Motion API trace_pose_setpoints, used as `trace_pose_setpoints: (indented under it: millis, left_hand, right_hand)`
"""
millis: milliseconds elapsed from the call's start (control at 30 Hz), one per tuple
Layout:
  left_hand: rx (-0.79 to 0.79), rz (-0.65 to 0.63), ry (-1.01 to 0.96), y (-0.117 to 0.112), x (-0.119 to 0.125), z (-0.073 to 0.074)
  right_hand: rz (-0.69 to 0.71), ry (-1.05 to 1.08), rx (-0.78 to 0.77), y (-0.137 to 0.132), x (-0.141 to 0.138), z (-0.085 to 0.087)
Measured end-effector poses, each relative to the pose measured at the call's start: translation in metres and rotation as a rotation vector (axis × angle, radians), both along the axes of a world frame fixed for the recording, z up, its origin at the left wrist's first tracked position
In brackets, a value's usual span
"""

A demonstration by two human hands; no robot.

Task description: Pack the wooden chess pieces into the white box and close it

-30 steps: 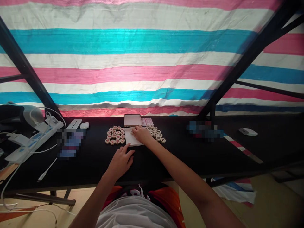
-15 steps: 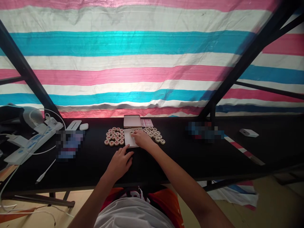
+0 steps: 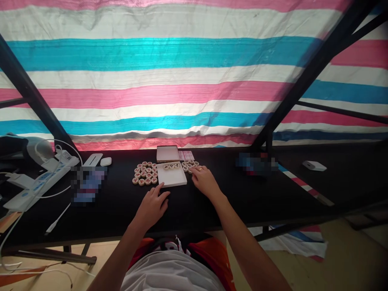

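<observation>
Black-marked pieces (image 3: 185,169) lie just beyond our right fingers (image 3: 197,171), bunched so low we cannot tell whether they grip one, while our left fingers (image 3: 158,188), loosely spread and holding nothing, touch the white tray (image 3: 172,178), seemingly to steady it.

A striped sheet (image 3: 169,95) hangs behind a white power strip (image 3: 57,174).

Three round pieces (image 3: 171,166) lie along the far side inside the open white tray (image 3: 172,178).
</observation>
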State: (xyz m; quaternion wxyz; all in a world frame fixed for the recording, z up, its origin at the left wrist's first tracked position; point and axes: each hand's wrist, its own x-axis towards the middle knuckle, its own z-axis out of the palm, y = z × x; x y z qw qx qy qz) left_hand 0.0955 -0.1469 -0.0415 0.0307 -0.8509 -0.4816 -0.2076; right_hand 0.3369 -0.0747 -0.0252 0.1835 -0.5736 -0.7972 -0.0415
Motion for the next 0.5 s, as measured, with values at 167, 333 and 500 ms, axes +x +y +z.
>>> trace_pose_setpoints:
  millis: [167, 333, 500]
  left_hand:
    - [-0.014, -0.01, -0.006, -0.0012, 0.0012, 0.0039]
    - [-0.006, -0.006, -0.027, -0.0016, 0.0013, 0.0046]
    - [0.006, -0.012, -0.028, -0.001, 0.0009, 0.0012]
  right_hand:
    - [0.035, -0.06, -0.037, -0.0008, -0.0068, -0.0083]
    - [-0.014, -0.055, -0.011, -0.0009, -0.0041, -0.0118]
    - [0.052, 0.012, 0.046, -0.0053, -0.0108, -0.0111]
